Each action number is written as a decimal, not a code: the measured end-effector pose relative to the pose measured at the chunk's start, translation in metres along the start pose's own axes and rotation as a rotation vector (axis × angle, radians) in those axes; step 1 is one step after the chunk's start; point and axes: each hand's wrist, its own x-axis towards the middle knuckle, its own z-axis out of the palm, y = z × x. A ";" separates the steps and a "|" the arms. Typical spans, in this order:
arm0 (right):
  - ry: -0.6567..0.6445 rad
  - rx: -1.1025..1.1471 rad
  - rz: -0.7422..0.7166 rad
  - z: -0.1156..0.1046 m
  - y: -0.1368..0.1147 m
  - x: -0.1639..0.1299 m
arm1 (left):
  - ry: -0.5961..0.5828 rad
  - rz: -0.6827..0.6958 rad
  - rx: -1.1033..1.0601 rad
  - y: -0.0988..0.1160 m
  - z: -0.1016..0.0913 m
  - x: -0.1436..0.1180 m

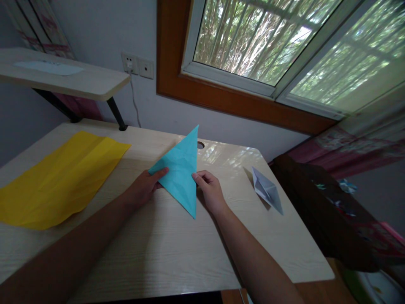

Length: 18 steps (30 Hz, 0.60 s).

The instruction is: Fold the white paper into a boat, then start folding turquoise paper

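A blue sheet of paper (182,171), folded into a triangle, is held up over the desk between my two hands. Its long straight side faces right, and one corner points left. My left hand (148,183) pinches that left corner, thumb on the front and fingers behind. On the right side, my right hand (210,188) grips the middle of the long edge between thumb and curled fingers. Faint creases run across the blue paper.
A yellow paper sheet (63,181) lies on the left of the wooden desk (177,261). A folded white paper boat (267,190) sits near the right edge. A raised shelf (107,84) stands at the back left, below a wall socket (137,66). Behind is a window.
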 end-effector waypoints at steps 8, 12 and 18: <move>0.128 -0.001 -0.055 -0.001 -0.001 0.002 | 0.003 0.069 0.072 0.001 -0.008 0.006; 0.129 -0.003 -0.061 -0.001 -0.001 0.002 | 0.038 0.070 0.081 0.003 -0.008 0.006; 0.163 -0.014 -0.069 -0.001 -0.002 0.002 | 0.041 0.108 0.093 0.006 -0.007 0.005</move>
